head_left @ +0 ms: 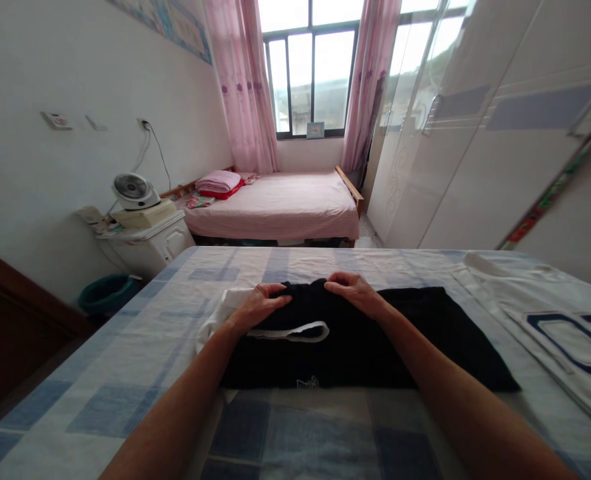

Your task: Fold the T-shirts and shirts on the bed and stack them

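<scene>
A folded black garment (355,357), probably a shirt, lies sideways on the checked bedspread. A narrow white band (295,332) loops across its left half, and a small white line design (308,383) shows at its near edge. White cloth (215,320) sticks out at its left end; I cannot tell whether it belongs to the same piece. My left hand (262,303) pinches the far edge of the black cloth between thumb and fingers. A short way to the right, my right hand (352,290) grips the same edge, with the fabric slightly bunched between both hands.
A white top with dark lettering (570,333) lies flat at the right on the blue-and-white bedspread (140,400). Beyond stands a pink-covered bed (285,207). At left are a fan (132,190), a white cabinet (160,247) and a teal bin (108,293). White wardrobes (455,147) line the right.
</scene>
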Motion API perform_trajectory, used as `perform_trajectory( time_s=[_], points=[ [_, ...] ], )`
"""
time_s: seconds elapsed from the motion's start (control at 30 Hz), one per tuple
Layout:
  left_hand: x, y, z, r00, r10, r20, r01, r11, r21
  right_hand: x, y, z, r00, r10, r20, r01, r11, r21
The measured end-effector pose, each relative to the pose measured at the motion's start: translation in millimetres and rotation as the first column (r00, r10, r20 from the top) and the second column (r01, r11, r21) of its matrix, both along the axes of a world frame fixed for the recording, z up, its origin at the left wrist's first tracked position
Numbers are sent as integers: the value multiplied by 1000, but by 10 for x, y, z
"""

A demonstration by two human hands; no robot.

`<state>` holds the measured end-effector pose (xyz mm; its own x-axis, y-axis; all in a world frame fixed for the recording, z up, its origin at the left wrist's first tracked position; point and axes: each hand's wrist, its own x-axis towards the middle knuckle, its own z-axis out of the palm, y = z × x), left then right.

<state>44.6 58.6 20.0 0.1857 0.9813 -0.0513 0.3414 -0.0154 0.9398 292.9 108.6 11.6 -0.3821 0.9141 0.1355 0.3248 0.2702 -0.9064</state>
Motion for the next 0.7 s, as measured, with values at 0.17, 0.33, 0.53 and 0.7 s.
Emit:
perform_trajectory(
  time_s=[0.17,0.33,0.53,0.7],
  points=[
    [12,-18,3,927,75,367,-42,994,-97,28,-17,57,911,-27,-411,-136,922,-362],
    [42,-30,12,913,23,407,-7,999,-40,-35,-66,25,857,10,-515,-277,852,-445],
    [7,-61,101,947,-11,321,12,1000,-2,-86,-97,90,821,54,-568,-238,937,-255],
    [42,-30,40,969,155,190,-163,986,26,-103,-71,-7,880,-118,-460,-41,947,-320]
  ],
)
